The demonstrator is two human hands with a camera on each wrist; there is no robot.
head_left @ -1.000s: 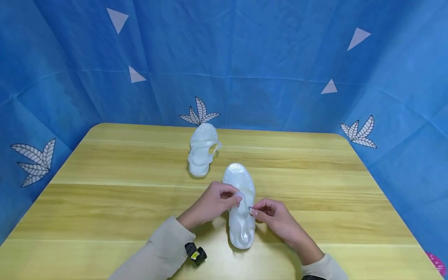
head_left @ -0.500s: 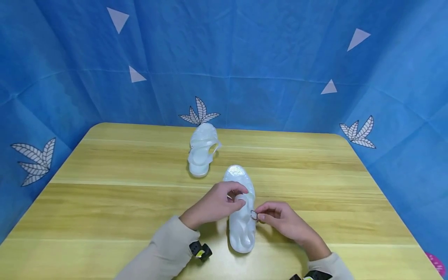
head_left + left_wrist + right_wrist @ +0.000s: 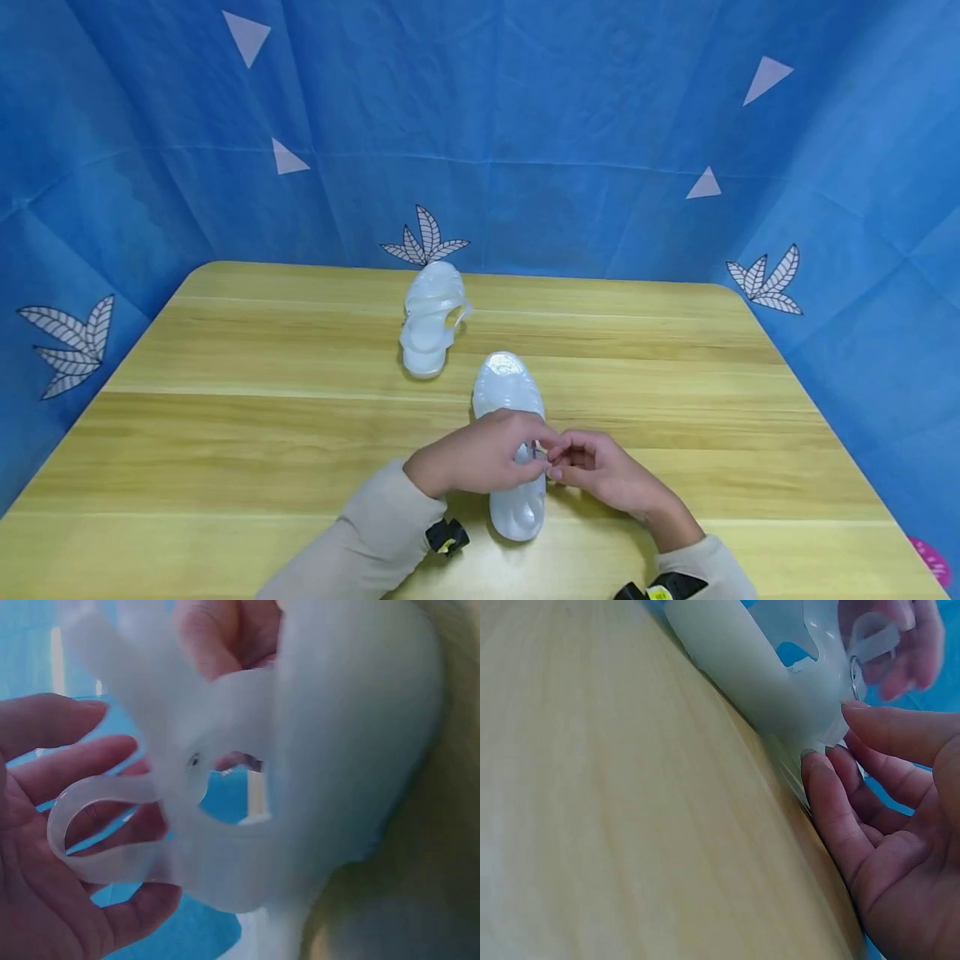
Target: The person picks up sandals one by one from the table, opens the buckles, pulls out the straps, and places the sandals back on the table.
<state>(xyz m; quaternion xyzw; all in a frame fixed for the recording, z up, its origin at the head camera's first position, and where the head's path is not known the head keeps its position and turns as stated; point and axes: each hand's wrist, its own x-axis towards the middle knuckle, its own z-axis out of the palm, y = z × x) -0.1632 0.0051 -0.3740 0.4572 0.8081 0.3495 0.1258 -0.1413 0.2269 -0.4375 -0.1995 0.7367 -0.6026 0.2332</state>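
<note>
A translucent white sandal [image 3: 517, 508] lies on the table, toe pointing away, both hands at its middle. My left hand [image 3: 491, 454] reaches over it, fingers bent about its loose strap [image 3: 97, 862], which loops back on itself in the left wrist view. The right hand [image 3: 600, 475] is at the sandal's right side. It holds the small metal buckle [image 3: 855, 679] by its base, with the thumb above and curled fingers below. The strap's end [image 3: 881, 643] sits right beside the buckle, and the left fingers behind it are blurred.
A second white sandal [image 3: 431, 321] stands farther back, left of the first. The wood-grain table [image 3: 225, 400] meets a blue cloth backdrop [image 3: 487, 108] at the back and sides. A black wrist device [image 3: 446, 537] is strapped on the left sleeve.
The left hand has moved right across the sandal, bringing the strap to the buckle. The right hand has shifted slightly right with the buckle, now close to the left fingertips.
</note>
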